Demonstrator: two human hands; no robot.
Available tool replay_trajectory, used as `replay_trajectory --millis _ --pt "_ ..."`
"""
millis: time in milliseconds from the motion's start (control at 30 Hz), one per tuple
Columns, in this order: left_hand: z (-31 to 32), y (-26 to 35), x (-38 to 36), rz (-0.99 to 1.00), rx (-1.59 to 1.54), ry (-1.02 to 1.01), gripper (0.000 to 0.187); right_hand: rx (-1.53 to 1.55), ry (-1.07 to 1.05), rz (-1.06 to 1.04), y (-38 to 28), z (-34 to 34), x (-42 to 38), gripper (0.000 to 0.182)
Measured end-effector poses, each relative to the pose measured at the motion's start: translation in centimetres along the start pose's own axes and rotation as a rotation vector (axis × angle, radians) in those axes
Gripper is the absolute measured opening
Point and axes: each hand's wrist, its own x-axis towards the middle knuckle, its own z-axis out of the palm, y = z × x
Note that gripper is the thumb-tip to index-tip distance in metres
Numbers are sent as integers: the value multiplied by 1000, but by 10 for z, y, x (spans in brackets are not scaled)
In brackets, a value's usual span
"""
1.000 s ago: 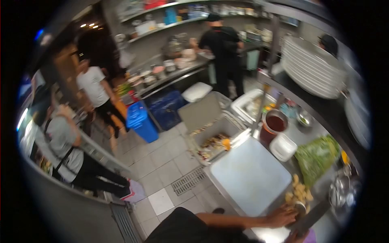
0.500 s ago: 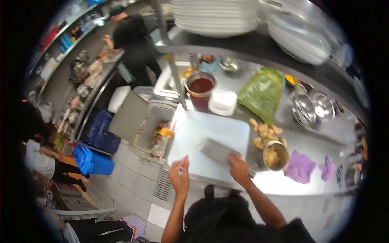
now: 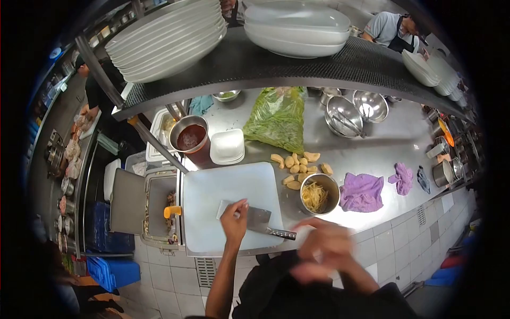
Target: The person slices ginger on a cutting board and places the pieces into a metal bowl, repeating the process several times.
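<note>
A cleaver (image 3: pixel 258 219) lies on the white cutting board (image 3: pixel 231 183), its handle pointing right past the board's edge. My left hand (image 3: pixel 234 219) is over the board beside the blade, fingers pinched together; what they hold, if anything, is too small to name. Blurred by motion, my right hand (image 3: pixel 323 249) is off the handle, at the counter's front edge. Yellow strips fill a metal pot (image 3: pixel 320 194) right of the board. Behind it are pale peeled pieces (image 3: pixel 295 166) and a bag of green leaves (image 3: pixel 276 119).
A pot of red liquid (image 3: pixel 189 135) and white containers (image 3: pixel 227 146) stand behind the board. Purple cloths (image 3: pixel 362 192) lie at right. Overhead, a shelf (image 3: pixel 239 74) holds plates (image 3: pixel 170 42). An open bin (image 3: pixel 161 207) is at left. Other people stand beyond.
My right hand has let go of the cleaver and moved down toward me. The cleaver now rests on the board. The view has swung, showing more of the shelf and the right side.
</note>
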Motion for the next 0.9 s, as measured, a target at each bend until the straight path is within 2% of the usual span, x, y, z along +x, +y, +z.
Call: replay_trajectory --millis 33,67,100,167,200,267,333,400,433,500,533,600,633,833,900 --pt "17 -1 9 40 4 -33 16 10 -4 11 -14 -21 -4 37" --pt "33 0 17 91 38 -70 16 427 -31 -450 -22 -42 -11 32" --pt "49 1 24 142 73 -110 15 841 -47 -912 -40 -48 7 33" --pt "82 2 39 131 131 -185 16 853 90 -843 -85 -49 55 17" --pt "97 -1 43 131 181 -251 18 860 97 -840 -89 -54 58 17" --pt "123 -12 55 179 276 -291 22 995 10 -742 -89 -68 63 41" --pt "144 -16 61 203 371 -314 28 1058 -65 -739 -80 -83 67 41" --pt "163 -16 70 205 533 -503 38 1142 -140 -738 -70 -94 72 43" --pt "171 -19 72 187 547 -487 38 1170 -144 -738 -64 -99 74 43" --pt "185 -23 75 285 663 -598 43 1192 -242 -711 -54 -111 78 47" --pt "189 -23 80 274 675 -596 43 1208 -237 -713 -49 -115 80 47" --pt "197 -27 81 276 692 -646 43 1169 -52 -721 -42 -120 80 49" --pt "199 -27 81 262 697 -650 43 1181 -45 -714 -39 -124 79 49" --pt "215 -35 93 312 818 -663 34 1432 -265 -650 -21 -143 81 51" --pt "226 -49 93 367 877 -681 38 1413 -227 -657 -11 -138 79 51"
